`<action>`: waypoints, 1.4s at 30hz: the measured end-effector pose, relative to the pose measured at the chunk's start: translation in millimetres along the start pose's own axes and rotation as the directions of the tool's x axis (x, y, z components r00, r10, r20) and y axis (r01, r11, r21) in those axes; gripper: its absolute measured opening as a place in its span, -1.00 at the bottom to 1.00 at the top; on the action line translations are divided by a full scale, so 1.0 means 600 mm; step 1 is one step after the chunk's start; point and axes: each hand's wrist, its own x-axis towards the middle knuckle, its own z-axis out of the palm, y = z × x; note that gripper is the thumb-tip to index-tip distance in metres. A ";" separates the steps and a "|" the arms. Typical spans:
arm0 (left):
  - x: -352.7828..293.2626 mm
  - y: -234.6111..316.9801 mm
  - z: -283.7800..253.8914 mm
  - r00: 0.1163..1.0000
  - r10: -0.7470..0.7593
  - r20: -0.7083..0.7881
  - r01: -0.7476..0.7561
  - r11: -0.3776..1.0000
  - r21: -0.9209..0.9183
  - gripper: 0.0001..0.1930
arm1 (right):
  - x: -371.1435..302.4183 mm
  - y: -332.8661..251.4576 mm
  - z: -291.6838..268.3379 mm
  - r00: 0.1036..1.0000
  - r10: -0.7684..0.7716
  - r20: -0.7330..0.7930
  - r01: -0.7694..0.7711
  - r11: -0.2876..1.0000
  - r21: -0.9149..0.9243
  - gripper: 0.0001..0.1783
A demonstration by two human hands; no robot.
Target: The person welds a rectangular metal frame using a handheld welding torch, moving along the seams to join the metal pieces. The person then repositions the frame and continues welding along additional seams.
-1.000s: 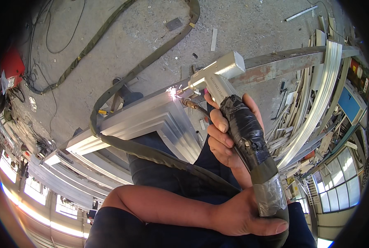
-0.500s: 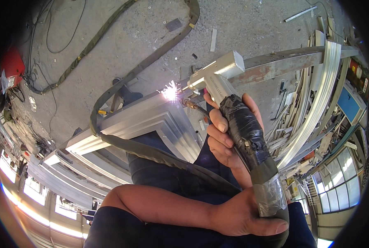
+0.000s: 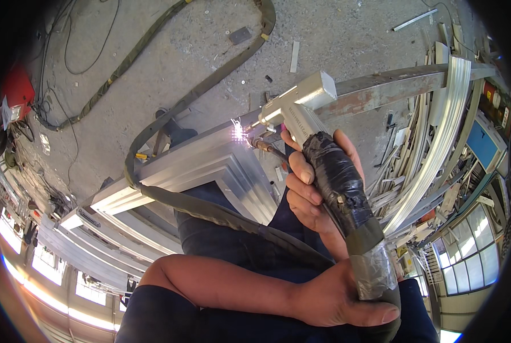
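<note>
A handheld welding torch (image 3: 305, 119) with a silver T-shaped head slants across the middle right, its nozzle aimed left. My right hand (image 3: 308, 186) wraps its black-taped grip from below, fingers on the left side. Lower down, my left hand (image 3: 338, 297) closes round the tape-wrapped rear end, the thumb lying across it. At the nozzle tip, bright sparks (image 3: 239, 133) flare on the outer corner of a silver metal frame (image 3: 178, 182) with stepped, mitred profiles. A thin tube with a brass-coloured fitting (image 3: 262, 144) runs beside the nozzle toward my right hand.
A sleeved hose (image 3: 204, 210) loops over the frame and across the floor. Behind the torch extends a worn metal beam (image 3: 387, 91). Long silver profiles (image 3: 432, 148) and offcuts pile up on the right. A red machine (image 3: 18, 94) stands far left; more frames (image 3: 89, 251) lie lower left.
The sparks have become smaller and shifted slightly right and down along the frame's corner. The torch head has moved very slightly left. Both hands keep their hold.
</note>
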 end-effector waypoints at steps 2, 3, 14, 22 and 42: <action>-0.001 0.001 0.002 1.000 -0.003 -0.001 0.003 1.000 -0.012 -0.49 | -0.001 0.000 0.005 1.000 0.000 -0.010 0.000 1.000 -0.002 -0.12; -0.001 0.000 0.003 1.000 0.003 -0.008 -0.003 1.000 -0.016 -0.49 | 0.000 0.000 0.006 1.000 0.003 -0.013 -0.003 1.000 -0.001 -0.12; -0.001 -0.001 0.005 1.000 0.029 -0.009 -0.029 0.999 -0.035 -0.52 | -0.003 0.003 0.005 1.000 -0.014 -0.010 0.014 1.000 -0.017 -0.12; -0.002 -0.006 0.007 1.000 0.028 -0.003 -0.028 0.999 -0.043 -0.52 | -0.005 0.004 0.005 1.000 -0.009 -0.009 0.009 1.000 -0.015 -0.12; -0.006 -0.012 0.010 0.998 0.068 -0.005 -0.068 0.998 0.016 -0.48 | -0.012 0.009 0.010 1.000 -0.014 0.002 0.014 1.000 0.002 -0.12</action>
